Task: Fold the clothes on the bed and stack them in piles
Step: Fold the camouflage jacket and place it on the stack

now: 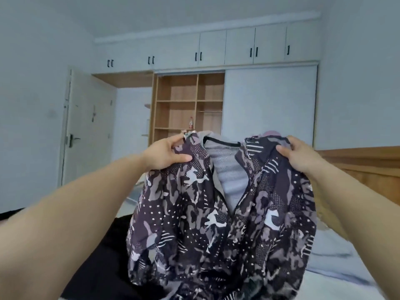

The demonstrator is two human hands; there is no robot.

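Both hands hold one camouflage jacket [216,213] aloft over the bed [337,267]: left hand [166,154] pinches one shoulder, right hand [300,154] grips the other. Front hangs open, grey lining showing. Judgement: level shoulders, lower it flat before folding. Wardrobe [188,105] beyond.

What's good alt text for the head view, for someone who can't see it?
Two bare hands, left hand and right hand, grip the shoulders of a camouflage-print zip jacket, holding it up open-fronted above the bed. Behind it stands a white wardrobe with open wooden shelves.
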